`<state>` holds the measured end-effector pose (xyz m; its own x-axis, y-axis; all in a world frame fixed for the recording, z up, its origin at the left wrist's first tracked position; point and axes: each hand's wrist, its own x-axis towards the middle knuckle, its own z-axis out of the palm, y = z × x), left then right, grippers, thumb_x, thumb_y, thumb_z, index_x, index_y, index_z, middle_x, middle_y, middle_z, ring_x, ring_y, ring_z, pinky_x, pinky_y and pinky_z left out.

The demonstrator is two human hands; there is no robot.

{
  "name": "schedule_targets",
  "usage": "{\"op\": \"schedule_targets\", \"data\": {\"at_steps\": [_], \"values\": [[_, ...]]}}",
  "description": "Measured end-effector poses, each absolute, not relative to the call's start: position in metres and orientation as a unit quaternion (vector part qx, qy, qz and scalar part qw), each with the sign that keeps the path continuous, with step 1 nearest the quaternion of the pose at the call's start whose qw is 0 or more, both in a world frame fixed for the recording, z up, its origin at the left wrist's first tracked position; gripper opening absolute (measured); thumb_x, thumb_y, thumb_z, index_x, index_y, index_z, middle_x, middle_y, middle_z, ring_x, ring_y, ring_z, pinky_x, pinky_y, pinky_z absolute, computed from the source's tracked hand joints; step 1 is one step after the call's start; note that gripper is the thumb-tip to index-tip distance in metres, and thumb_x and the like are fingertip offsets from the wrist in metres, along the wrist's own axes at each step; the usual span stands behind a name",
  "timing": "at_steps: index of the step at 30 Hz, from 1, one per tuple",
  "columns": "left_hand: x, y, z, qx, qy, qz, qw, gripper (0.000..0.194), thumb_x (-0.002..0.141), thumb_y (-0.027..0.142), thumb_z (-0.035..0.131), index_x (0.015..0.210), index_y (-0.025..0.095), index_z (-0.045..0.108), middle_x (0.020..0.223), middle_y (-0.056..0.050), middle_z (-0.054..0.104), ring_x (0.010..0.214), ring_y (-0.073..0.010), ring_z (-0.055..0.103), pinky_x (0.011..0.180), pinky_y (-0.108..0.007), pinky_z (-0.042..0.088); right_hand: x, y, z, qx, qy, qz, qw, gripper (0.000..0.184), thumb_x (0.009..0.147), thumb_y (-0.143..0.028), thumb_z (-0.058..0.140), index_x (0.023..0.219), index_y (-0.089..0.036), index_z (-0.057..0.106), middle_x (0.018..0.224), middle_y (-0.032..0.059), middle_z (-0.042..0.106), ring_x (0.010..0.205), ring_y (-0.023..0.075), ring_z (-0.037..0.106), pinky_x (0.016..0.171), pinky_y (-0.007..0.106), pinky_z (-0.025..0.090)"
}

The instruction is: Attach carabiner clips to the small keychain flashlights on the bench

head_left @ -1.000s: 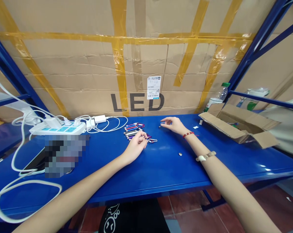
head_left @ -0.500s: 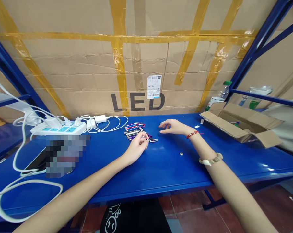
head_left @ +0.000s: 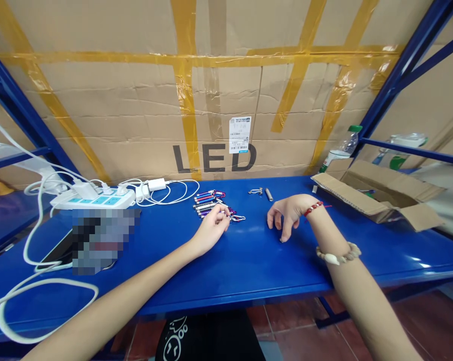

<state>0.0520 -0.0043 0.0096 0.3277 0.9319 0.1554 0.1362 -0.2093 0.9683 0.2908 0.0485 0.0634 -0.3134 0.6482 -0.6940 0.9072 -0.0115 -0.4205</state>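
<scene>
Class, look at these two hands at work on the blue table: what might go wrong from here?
1. The tiny dark piece at the fingertips of the right hand is easily fumbled, and might slip away.
2. The loose silver tube lies just beyond that hand and could roll if knocked.
3. The left hand is right at the row of metal tubes and may nudge them askew.

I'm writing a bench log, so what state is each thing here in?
Coloured tubes, lying side by side, partly hidden
Left hand, fingers curled at the coloured tubes, grip unclear
Right hand, fingers bent downward, grip unclear
Separate silvery tube, lying loose
Small carton, open, flaps outward
Bottle, capped
Power strip, plugs inserted
White cables, loosely looped
Big box, taped across
</scene>
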Motion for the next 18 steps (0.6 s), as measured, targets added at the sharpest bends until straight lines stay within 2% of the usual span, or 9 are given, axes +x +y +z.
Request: {"op": "schedule_targets", "data": {"at_steps": [10, 18], "values": [[0.0521, -0.0023, 0.0066, 0.659, 0.401, 0.417, 0.48, 0.008, 0.077, 0.025, 0.048, 0.08, 0.02, 0.042, 0.051, 0.009, 0.043, 0.05, -0.0082, 0.038, 0.052, -0.022, 0.026, 0.286, 0.0468, 0.0608, 0.59, 0.657, -0.446, 0.148, 0.055, 0.024, -0.019, 0.087, 0.073, -0.018, 0.062, 0.064, -0.0011, 0.067, 0.058, 0.0168, 0.065, 0.05, 0.023, 0.048], [0.0519, -0.002, 0.0058, 0.661, 0.397, 0.418, 0.481, 0.008, 0.077, 0.024, 0.047, 0.081, 0.02, 0.042, 0.051, 0.008, 0.043, 0.05, -0.0086, 0.039, 0.053, -0.022, 0.026, 0.283, 0.0462, 0.0567, 0.586, 0.658, -0.454, 0.128, 0.059, 0.022, -0.022, 0.086, 0.073, -0.018, 0.058, 0.061, -0.0012, 0.066, 0.059, 0.0173, 0.064, 0.054, 0.027, 0.051]]}}
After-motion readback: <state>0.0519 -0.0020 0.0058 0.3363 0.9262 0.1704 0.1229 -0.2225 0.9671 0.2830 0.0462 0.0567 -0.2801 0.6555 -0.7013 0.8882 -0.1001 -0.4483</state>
